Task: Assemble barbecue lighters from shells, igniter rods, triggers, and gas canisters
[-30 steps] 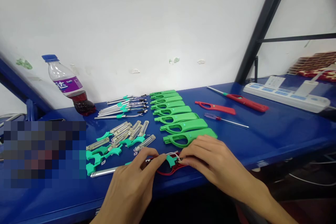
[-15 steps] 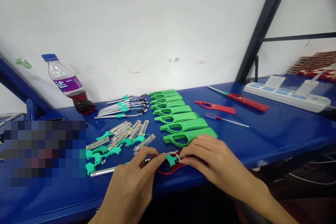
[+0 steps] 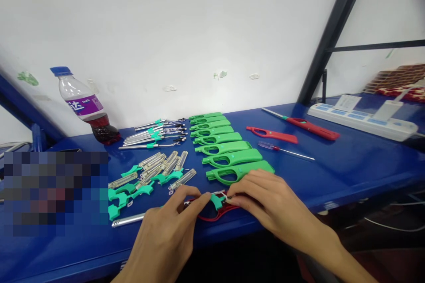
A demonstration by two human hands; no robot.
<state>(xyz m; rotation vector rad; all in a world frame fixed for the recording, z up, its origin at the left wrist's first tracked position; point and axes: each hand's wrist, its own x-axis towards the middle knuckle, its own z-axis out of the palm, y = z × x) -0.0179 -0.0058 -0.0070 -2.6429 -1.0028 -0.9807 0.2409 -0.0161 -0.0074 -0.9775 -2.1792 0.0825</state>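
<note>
Near the front edge of the blue table, a red lighter casing (image 3: 210, 219) lies between my hands with its inside showing. A teal trigger (image 3: 218, 201) and a white wire (image 3: 223, 194) sit in it. My left hand (image 3: 172, 225) is closed on the casing's left part, thumb and forefinger pressed close to the trigger. A metal lighter tube (image 3: 128, 220) sticks out to the left beneath that hand. With its fingertips pinched, my right hand (image 3: 265, 199) works at the inner parts by the wire's end; its fingers hide most of the casing's right side.
Behind my hands lie a row of green lighter casings (image 3: 242, 159), clear fuel tanks (image 3: 156, 166), teal triggers (image 3: 142, 190) and metal tubes (image 3: 139, 138). A screwdriver (image 3: 292, 153), red casing (image 3: 279, 136), red lighter (image 3: 308, 128) and power strip (image 3: 361, 119) are right, a bottle (image 3: 86, 106) left.
The tube's left end has tipped slightly down and to the left. My right fingertips have shifted a little at the wire; otherwise both hands stay in place.
</note>
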